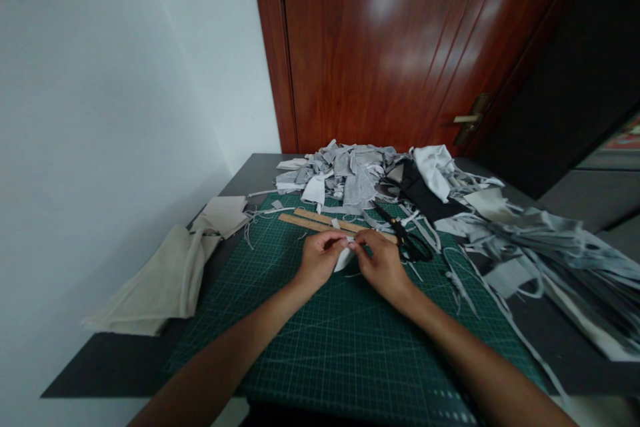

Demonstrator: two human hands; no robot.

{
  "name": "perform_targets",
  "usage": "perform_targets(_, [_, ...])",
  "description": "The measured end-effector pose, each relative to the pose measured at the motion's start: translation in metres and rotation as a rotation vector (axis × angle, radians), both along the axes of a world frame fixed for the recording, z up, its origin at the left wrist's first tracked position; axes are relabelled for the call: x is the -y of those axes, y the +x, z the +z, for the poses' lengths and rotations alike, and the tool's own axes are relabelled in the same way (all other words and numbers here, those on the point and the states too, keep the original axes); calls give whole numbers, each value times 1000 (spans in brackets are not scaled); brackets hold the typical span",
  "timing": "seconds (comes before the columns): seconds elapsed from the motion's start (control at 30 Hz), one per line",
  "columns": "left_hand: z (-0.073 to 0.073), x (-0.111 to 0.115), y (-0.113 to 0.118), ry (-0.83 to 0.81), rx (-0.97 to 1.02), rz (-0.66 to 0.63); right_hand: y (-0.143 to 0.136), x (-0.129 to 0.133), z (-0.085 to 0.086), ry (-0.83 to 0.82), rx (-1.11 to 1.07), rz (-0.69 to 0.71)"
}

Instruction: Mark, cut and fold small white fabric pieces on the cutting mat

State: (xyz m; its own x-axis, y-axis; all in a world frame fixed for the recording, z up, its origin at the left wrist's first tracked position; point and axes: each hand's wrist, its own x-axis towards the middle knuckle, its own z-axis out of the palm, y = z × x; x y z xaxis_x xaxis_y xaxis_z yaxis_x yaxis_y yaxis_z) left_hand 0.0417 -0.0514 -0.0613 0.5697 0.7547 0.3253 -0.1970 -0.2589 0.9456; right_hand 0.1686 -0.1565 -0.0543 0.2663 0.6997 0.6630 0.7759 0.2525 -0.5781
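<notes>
Between my two hands is a small white piece of fabric (pixel 343 260), its upper edge pinched and its lower part hanging over the green cutting mat (pixel 300 320). My left hand (pixel 321 255) grips it from the left with thumb and fingers together. From the other side, my right hand (pixel 379 260) pinches the same edge, so the fingertips of both hands nearly meet. Just beyond the hands lie wooden rulers (pixel 310 221). Black-handled scissors (pixel 413 243) rest to the right of my right hand, blades pointing away.
At the back of the table is a heap of grey and white fabric scraps (pixel 345 173). Folded cream cloth (pixel 155 287) lies on the left. Long grey fabric strips (pixel 565 247) cover the right side. A wooden door (pixel 390 47) stands behind the table.
</notes>
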Motion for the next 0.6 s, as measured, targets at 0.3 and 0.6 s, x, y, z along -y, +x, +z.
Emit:
perform_targets(0.3, [3, 1, 1, -62, 9, 19, -4, -1, -4, 17, -25, -4])
perform_targets(0.6, [6, 7, 1, -201, 58, -4, -11, -8, -7, -71, -677, 114])
